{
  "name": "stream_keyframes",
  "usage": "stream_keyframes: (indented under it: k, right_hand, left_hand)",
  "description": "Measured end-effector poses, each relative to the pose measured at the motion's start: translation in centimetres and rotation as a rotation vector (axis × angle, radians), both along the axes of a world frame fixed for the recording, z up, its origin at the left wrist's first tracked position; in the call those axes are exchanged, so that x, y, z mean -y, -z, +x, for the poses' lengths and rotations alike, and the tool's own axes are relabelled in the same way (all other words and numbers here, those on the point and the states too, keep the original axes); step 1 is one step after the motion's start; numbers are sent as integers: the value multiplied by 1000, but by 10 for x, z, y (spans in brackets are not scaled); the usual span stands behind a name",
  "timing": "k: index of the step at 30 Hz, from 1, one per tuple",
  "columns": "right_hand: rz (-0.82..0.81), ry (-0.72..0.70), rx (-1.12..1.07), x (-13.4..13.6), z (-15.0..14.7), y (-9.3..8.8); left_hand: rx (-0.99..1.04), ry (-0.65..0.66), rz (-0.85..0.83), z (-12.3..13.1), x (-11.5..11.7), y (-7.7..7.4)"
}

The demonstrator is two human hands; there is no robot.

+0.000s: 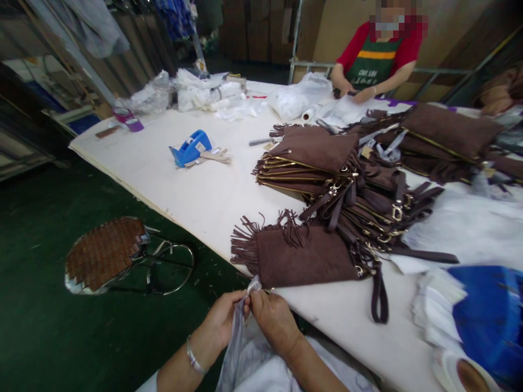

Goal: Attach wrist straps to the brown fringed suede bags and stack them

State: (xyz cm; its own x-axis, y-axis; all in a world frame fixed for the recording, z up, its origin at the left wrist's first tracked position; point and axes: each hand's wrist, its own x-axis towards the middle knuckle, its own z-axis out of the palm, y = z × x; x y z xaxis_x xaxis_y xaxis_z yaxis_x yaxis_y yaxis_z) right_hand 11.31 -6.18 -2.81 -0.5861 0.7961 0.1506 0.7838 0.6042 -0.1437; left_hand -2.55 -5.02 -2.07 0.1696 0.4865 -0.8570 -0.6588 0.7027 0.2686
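My left hand [226, 314] and my right hand [270, 314] meet at the table's front edge, fingers closed on a bunched strip of clear plastic [235, 342] that hangs down toward my lap. It looks like a thin bag or sheet. Just beyond my fingers a brown fringed clutch bag [306, 256] lies flat, its fringe to the left and its wrist strap [379, 296] drooping at the right. Behind it rises a pile of similar brown clutches [314, 149] with gold zips and clasps.
A blue tape dispenser [192, 148] stands on the white table [163, 179]. Plastic wrapping [300, 95] lies along the back, where a co-worker in a green apron [373, 62] stands. At right are a blue container [488, 321] and a tape roll [461, 373]. A stool [104, 256] stands at left.
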Motion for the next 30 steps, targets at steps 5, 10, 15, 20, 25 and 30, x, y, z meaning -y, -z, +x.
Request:
stream_keyframes:
  k: [5, 10, 15, 20, 25, 30]
  right_hand:
    - [-34, -26, -31, 0, 3, -2]
    - [-101, -4, -62, -2, 8, -5]
    - [-176, -11, -112, -9, 16, -16]
    - [-264, -23, -165, -13, 19, -17]
    - [-452, 89, -292, -21, 20, -16]
    - [-634, 145, -441, -29, 20, -27]
  left_hand:
    - [-81, 26, 34, 5, 3, -9]
    - [-355, 226, 232, 1, 4, -23]
    - [-357, 498, 276, -13, -10, -27]
    - [-210, 674, 335, -26, -25, -27]
    - [-123, 791, 308, -30, -34, -22]
    - [-34, 783, 235, -28, -35, -16]
